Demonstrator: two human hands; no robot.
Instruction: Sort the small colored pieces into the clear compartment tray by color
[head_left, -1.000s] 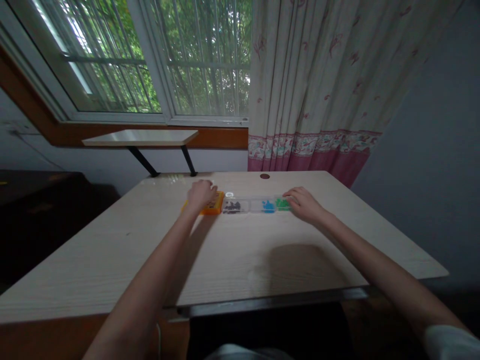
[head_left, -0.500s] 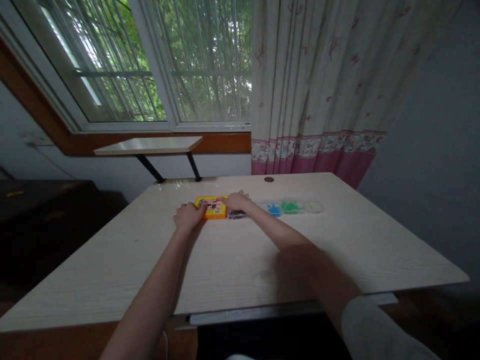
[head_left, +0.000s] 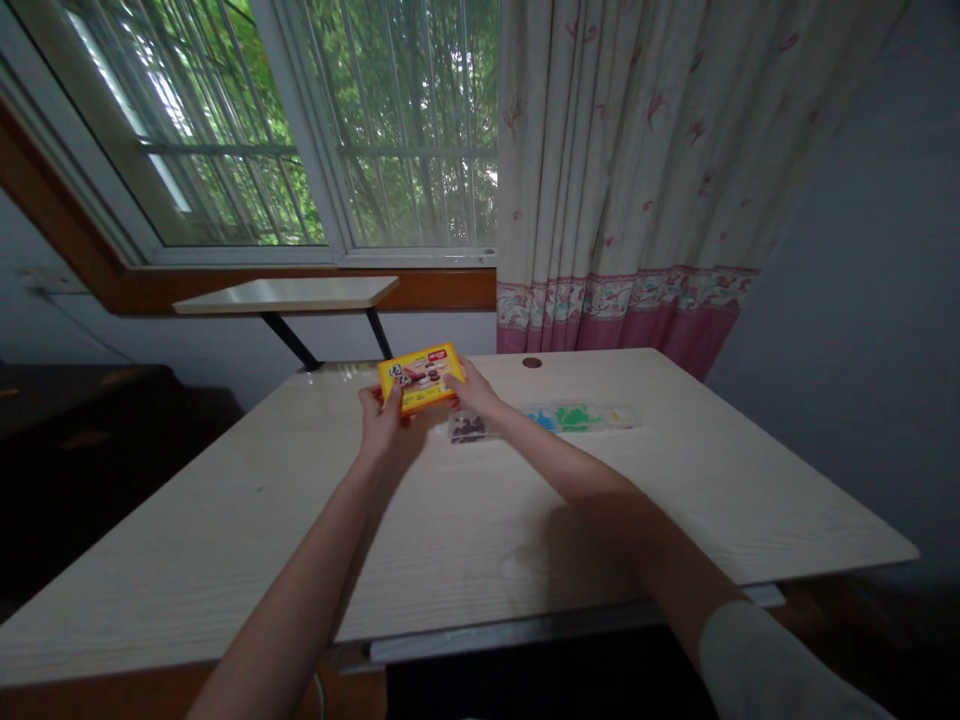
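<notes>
The right wrist (head_left: 508,418) partly hides the clear boxes (head_left: 598,418); small print on the yellow box (head_left: 420,378) is illegible.

The left hand (head_left: 380,428) and the right hand (head_left: 478,393) hold a yellow box (head_left: 421,376) between their fingers (head_left: 394,402), both thumbs on its printed face, tilted above the worktop (head_left: 450,540). Clear plastic cases (head_left: 596,427) lie in a row from just below the right hand's fingers out to their right, with dark pieces (head_left: 469,429) nearest, then blue pieces (head_left: 541,421), then green pieces (head_left: 574,417). Beyond the fingers are a shelf (head_left: 289,294) to the left, a barred window (head_left: 412,150), and a patterned curtain (head_left: 615,200) to the right.
</notes>
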